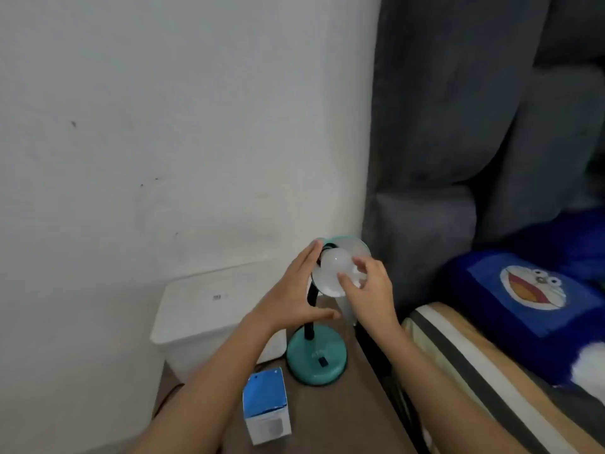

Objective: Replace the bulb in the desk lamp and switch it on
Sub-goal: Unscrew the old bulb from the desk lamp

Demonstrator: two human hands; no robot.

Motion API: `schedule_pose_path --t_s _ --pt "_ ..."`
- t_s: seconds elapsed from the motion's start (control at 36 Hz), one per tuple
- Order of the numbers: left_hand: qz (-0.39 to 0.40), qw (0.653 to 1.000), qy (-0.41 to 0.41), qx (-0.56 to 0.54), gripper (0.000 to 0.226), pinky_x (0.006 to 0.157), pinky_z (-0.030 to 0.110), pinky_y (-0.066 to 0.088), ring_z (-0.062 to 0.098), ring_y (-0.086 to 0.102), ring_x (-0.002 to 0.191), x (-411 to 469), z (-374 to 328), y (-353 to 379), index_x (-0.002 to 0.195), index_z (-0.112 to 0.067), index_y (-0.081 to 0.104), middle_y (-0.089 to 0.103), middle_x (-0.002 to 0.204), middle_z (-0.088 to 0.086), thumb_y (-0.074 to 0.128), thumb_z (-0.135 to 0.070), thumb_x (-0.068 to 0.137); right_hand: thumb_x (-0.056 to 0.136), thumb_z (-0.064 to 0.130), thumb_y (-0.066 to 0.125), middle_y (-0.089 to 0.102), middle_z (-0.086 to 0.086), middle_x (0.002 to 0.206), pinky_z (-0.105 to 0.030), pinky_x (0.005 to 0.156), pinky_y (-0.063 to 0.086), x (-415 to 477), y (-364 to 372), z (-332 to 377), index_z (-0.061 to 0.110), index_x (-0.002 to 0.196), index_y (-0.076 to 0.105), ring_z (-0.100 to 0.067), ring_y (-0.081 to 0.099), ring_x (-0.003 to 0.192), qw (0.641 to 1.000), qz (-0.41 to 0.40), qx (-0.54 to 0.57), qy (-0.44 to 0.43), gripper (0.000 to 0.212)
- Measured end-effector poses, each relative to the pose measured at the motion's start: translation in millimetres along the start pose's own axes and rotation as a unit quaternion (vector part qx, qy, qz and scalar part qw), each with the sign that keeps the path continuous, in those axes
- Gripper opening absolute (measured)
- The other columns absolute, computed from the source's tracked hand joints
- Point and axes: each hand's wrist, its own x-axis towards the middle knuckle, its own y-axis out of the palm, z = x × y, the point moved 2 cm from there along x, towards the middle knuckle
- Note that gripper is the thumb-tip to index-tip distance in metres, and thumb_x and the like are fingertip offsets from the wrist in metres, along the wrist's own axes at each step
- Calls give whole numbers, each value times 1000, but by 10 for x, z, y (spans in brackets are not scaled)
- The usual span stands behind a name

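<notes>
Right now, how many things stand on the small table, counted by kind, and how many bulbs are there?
Lamp: 1
Bulb, in the lamp's shade between the left hand and right hand: 1
Small box: 1
White bin: 1
Total: 4

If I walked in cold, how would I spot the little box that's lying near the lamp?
Find the brown table between the white wall and the bed. On it stands a teal desk lamp, beside a big white bin. The small box stands just in front of the lamp's round base, nearer the camera: shiny blue on top, white on its sides.
</notes>
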Motion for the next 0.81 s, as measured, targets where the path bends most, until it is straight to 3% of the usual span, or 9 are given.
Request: schedule_pose_path --t_s 0.11,0.22,0.39,0.53,0.69,0.81 --pt "-7 1000 -6 14 122 103 -4 2 -9 -2 139 56 17 10 147 -33 -6 -6 155 -21 82 -41 63 82 24 66 47 0 119 -32 92 47 39 38 12 16 120 51 -12 48 106 1000 12 -4 15 42" --pt "-15 1000 -2 2 120 98 -8 3 -12 1 137 96 33 35 144 -41 -6 -2 152 -26 83 -32 65 79 30 69 45 4 113 -30 90 47 120 74 22 20 121 50 -11 48 103 1000 16 -13 -3 47" --pt "-43 999 -2 -11 110 110 11 15 -1 14 140 150 41 55 145 -36 3 12 155 -14 81 -22 69 75 35 71 46 4 107 -27 84 46 223 76 58 18 117 51 -12 49 101 998 31 -52 -20 49" --pt "-50 999 11 -19 108 112 18 20 3 20 139 184 50 51 147 -31 9 18 154 -10 82 -21 68 74 34 73 52 -4 115 -36 91 49 273 34 39 13 118 52 -19 51 108 994 52 -85 -34 53" --pt "-56 998 23 -20 106 110 10 17 3 20 140 215 92 63 147 -29 12 20 154 -9 82 -21 67 72 25 76 53 -8 124 -39 95 48 299 36 42 12 123 54 -23 52 113 984 72 -132 -92 58" --pt "-62 998 26 -21 106 112 18 20 5 21 140 221 105 64 146 -31 13 21 153 -8 82 -21 67 74 20 75 53 -8 129 -38 97 47 298 38 66 10 128 52 -25 53 115 974 88 -165 -130 60"
